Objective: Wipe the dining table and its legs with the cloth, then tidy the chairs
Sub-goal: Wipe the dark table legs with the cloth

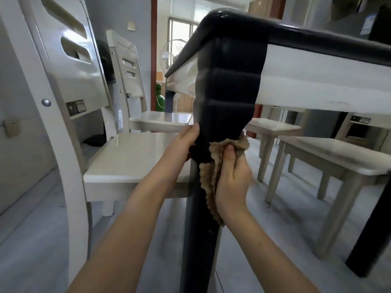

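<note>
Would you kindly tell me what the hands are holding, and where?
The right hand grips the bunched cloth near its upper end, against the table leg; the left hand holds that leg's left side where it narrows.

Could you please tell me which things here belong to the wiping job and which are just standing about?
Job: table leg, cloth in the right hand, left hand holding the leg, white chairs.
Idle: fan, green container.

Glossy black table leg (228, 85). The table (317, 37) is black-edged with white sides. The cloth (208, 180) is tan-brown with a ribbed, wavy weave. The chairs (135, 157) are cream-white, the floor (31, 246) pale grey.
</note>
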